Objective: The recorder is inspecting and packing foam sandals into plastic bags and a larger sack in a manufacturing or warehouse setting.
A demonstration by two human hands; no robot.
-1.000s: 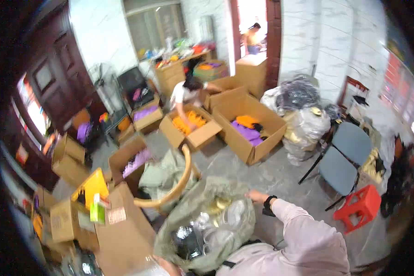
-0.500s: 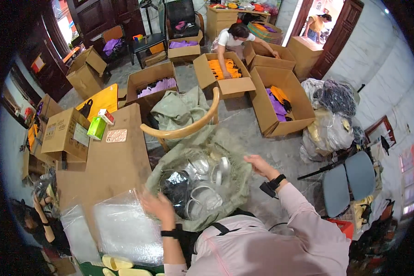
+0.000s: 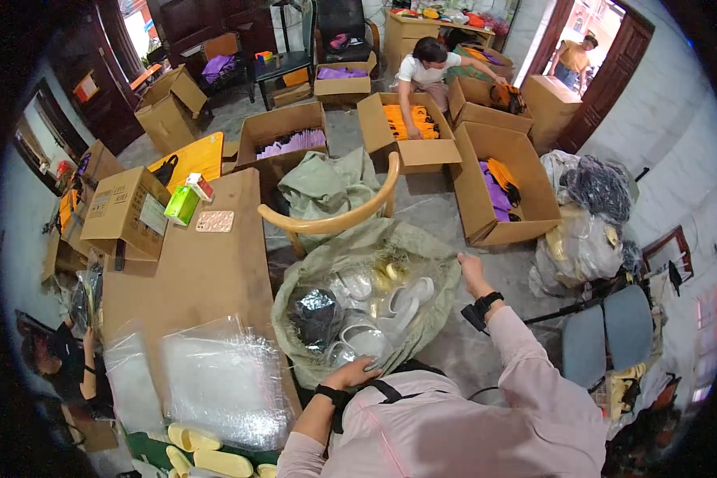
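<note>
A large greenish woven sack (image 3: 327, 275) stands open in front of me. Inside lie white slippers (image 3: 407, 303) in clear plastic, a dark bundle in shiny plastic (image 3: 314, 319) and something yellowish (image 3: 390, 275) at the far side. With closed fingers, my right hand (image 3: 474, 275) holds the sack's right rim. My left hand (image 3: 354, 373) is at the near rim, its fingers curled over the sack's edge. Left of the sack, clear plastic bags (image 3: 223, 382) lie on the cardboard-covered table (image 3: 207, 279).
Behind the sack is a curved wooden chair back (image 3: 334, 223) with green cloth over it. Open cartons (image 3: 502, 183) stand beyond, where a person (image 3: 426, 68) reaches into them. Yellow slippers (image 3: 223, 462) lie at lower left; another person (image 3: 64, 358) sits at far left. Grey folding chairs (image 3: 605, 334) are right.
My left hand has moved from beside the plastic bags to the sack's near rim. My right hand has taken hold of the right rim, and the sack's mouth is spread wider.
</note>
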